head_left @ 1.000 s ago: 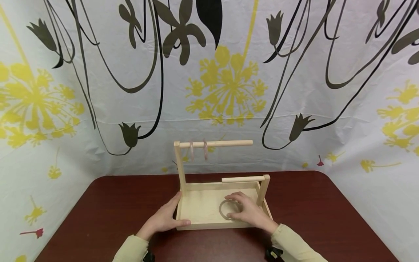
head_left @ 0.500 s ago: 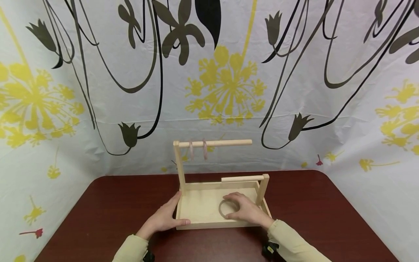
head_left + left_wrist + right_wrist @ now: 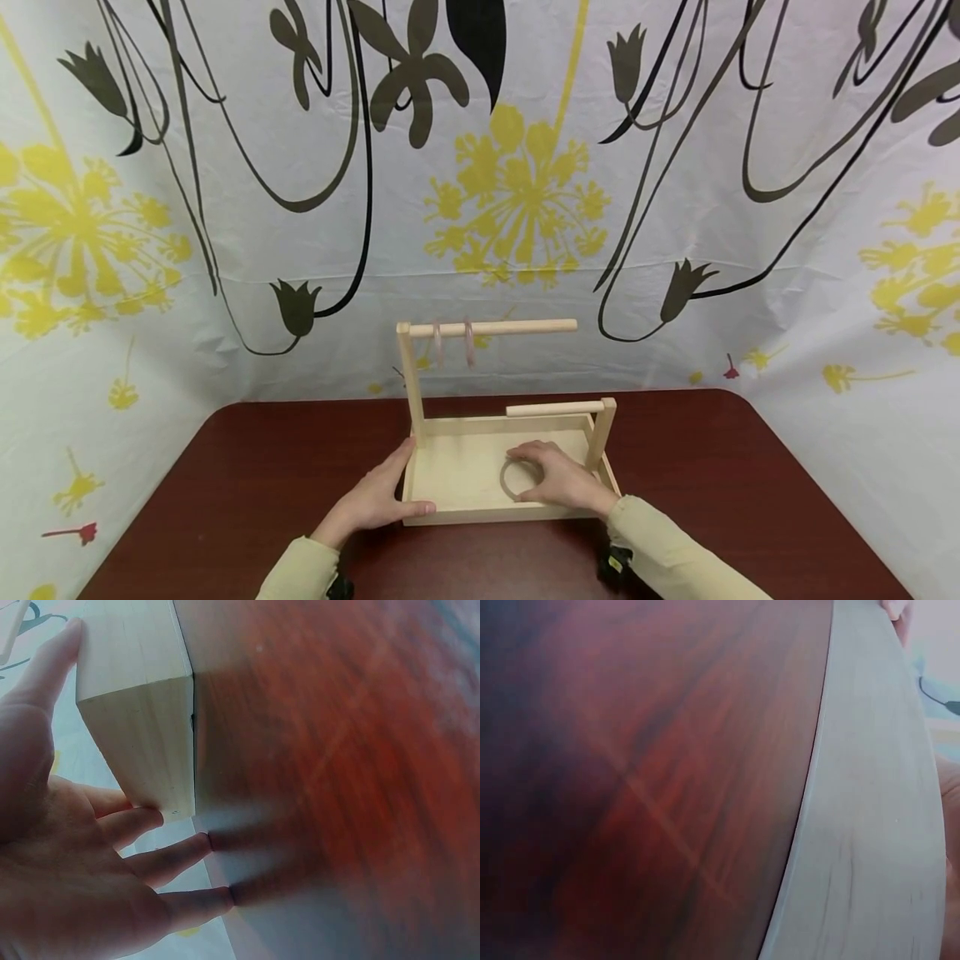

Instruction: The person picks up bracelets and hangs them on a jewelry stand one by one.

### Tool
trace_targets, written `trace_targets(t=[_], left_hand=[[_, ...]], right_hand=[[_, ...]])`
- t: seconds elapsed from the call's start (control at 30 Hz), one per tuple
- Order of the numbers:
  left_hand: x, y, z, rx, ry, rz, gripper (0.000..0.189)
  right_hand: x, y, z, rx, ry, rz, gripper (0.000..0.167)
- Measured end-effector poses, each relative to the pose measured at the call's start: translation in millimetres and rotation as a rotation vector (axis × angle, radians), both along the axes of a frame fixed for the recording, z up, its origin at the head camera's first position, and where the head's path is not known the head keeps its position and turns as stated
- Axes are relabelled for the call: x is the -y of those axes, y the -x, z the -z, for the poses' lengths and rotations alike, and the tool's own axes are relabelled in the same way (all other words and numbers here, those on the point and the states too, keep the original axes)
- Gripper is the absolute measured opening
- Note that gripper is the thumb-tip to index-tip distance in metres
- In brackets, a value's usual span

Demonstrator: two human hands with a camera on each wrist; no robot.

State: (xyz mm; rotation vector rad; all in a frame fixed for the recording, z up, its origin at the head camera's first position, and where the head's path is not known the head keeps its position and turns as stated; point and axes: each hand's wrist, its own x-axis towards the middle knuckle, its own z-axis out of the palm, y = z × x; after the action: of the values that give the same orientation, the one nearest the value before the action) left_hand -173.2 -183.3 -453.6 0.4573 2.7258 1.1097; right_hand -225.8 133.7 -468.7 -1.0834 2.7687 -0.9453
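A pale wooden tray with two upright posts sits on the table in the head view. My left hand rests on its front left corner, thumb over the front rim and fingers along the left side. The left wrist view shows these fingers fairly straight against the wood. Inside the tray, toward the right, my right hand holds a greyish ring between thumb and fingertips. Part of the ring is hidden behind that hand. The right wrist view shows mostly the tray's front wall and only a sliver of hand.
A long dowel reaches right from the tall left post, with two pinkish rings, one and another, hanging on it. A shorter, lower dowel points left from the right post. Dark red table surrounds the tray; a patterned cloth hangs behind.
My right hand has shifted slightly to the left with the ring, and its sleeve has moved a little left too. My left hand keeps its place on the tray corner.
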Motion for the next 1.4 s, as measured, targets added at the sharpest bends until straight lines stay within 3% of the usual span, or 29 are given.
trace_targets(t=[0.33,0.77,1.4], left_hand=[[-0.5,0.1,-1.4,0.003,0.008,-0.005,0.108],[0.8,-3.2,-4.7,0.015,0.005,0.012,0.106],[0.9,-1.8,-3.2,0.025,0.021,-0.001,0.106]], right_hand=[[6.8,3.5,0.1,-0.008,-0.070,-0.001,0.060],[19.4,11.5,3.2,0.064,0.014,-0.027,0.065],[43.7,-4.9,-13.6,0.087,0.129,-0.090,0.062]])
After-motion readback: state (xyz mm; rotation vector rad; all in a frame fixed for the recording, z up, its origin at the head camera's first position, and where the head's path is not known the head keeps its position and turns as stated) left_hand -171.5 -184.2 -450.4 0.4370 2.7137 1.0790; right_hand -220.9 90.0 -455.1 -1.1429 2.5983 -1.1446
